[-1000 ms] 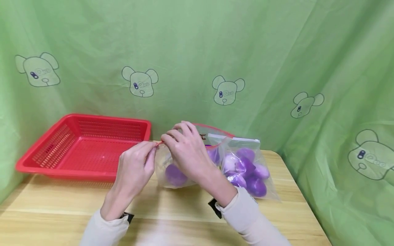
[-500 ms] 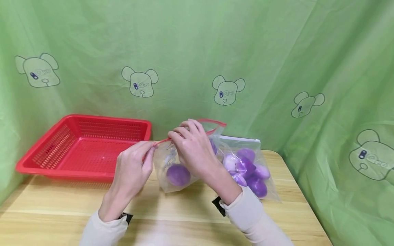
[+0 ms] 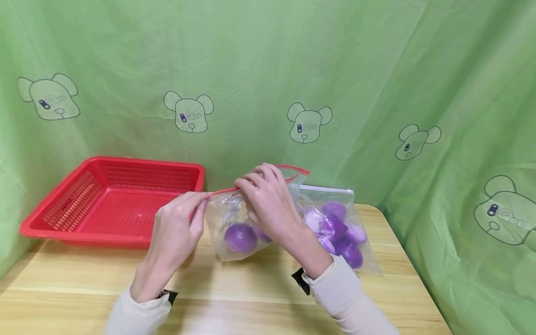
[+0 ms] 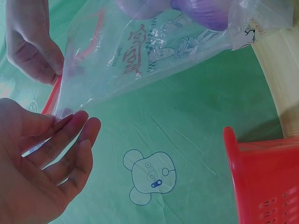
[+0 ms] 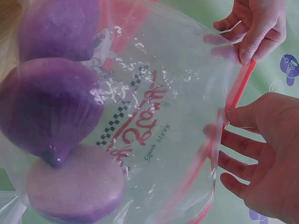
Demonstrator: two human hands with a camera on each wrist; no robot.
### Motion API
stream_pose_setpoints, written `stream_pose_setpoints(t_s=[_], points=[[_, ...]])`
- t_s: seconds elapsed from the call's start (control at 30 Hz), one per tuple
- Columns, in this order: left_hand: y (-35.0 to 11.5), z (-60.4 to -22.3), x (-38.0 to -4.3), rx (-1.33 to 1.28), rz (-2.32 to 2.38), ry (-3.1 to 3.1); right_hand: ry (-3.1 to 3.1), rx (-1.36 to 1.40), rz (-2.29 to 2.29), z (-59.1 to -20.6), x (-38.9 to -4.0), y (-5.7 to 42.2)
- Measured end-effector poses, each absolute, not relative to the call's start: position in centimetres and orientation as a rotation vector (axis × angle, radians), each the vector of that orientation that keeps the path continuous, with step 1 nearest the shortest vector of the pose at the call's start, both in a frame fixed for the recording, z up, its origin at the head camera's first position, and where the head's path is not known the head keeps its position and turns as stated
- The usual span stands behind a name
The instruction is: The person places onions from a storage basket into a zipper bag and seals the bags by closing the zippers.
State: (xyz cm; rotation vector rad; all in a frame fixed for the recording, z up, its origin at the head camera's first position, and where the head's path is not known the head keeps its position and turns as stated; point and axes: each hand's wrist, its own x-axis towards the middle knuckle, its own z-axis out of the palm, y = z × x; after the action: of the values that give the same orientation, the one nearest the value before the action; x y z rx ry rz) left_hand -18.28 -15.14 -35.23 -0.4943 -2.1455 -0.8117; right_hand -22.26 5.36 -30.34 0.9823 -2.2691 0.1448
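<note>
In the head view a clear zip bag [image 3: 219, 237] with a red seal strip stands mid-table, with purple onions [image 3: 240, 238] low inside it. My left hand [image 3: 176, 230] pinches the strip's left corner between thumb and fingers. Further right along the strip, my right hand [image 3: 270, 204] pinches the red edge; the right wrist view shows its thumb on one face and fingers behind the film. The strip's right part gapes beyond that hand. Several onions [image 5: 53, 105] rest in the bag's bottom, seen through printed film. My right hand hides part of the bag in the head view.
A second clear bag [image 3: 326, 194] with a white slider lies at the right, holding several purple onions [image 3: 349, 254]. A red perforated basket [image 3: 125, 209] stands at the left. Green curtain [image 3: 251, 56] hangs behind and along the right side of the wooden table [image 3: 234, 298].
My right hand has slid rightward along the red strip, away from my left hand. My left hand has shifted slightly left with the corner. The strip's gaping right part has become shorter.
</note>
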Motion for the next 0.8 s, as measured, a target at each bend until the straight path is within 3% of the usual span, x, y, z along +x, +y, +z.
stream_pose_setpoints(t_s=[0.8], points=[[-15.9,-35.3,-18.6,-0.483,-0.818,-2.146,-2.304,0.917,0.207,-30.6,-22.7,7.0]])
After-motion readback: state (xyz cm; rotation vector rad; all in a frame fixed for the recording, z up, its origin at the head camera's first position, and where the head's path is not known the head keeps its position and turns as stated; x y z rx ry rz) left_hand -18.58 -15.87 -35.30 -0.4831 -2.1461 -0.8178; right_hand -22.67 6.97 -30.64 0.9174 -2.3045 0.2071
